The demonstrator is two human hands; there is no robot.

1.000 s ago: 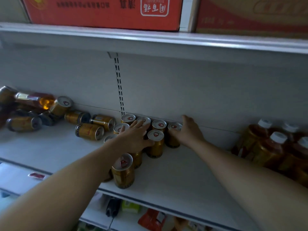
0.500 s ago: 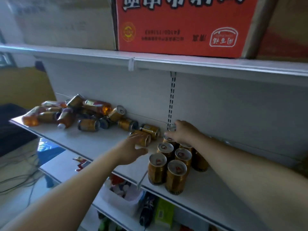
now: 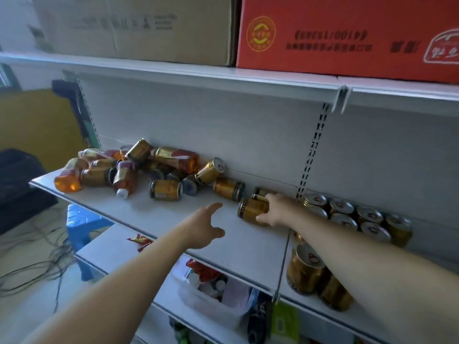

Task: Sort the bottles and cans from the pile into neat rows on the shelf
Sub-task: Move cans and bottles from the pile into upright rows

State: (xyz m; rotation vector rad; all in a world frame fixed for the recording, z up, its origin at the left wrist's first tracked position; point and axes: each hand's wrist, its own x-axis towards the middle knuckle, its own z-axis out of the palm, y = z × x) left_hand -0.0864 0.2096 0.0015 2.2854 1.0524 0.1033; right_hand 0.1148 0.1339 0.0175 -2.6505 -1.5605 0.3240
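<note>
Right hand (image 3: 275,212) now grips the lying can (image 3: 251,209) (left hand (image 3: 201,229), seemingly, let go).

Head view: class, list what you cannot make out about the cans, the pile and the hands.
Rows: the right forearm covers several cans; count unclear.
Back can: mostly hidden behind the right hand and its gripped can.
Pile: lower cans buried under bottles; labels blurred.
Red box: cut off by top and right edges.

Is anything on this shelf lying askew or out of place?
At the shelf's left, gold cans and amber bottles lie jumbled on their sides, one can tilted. The right hand grips another toppled can beside the upright rows.
</note>
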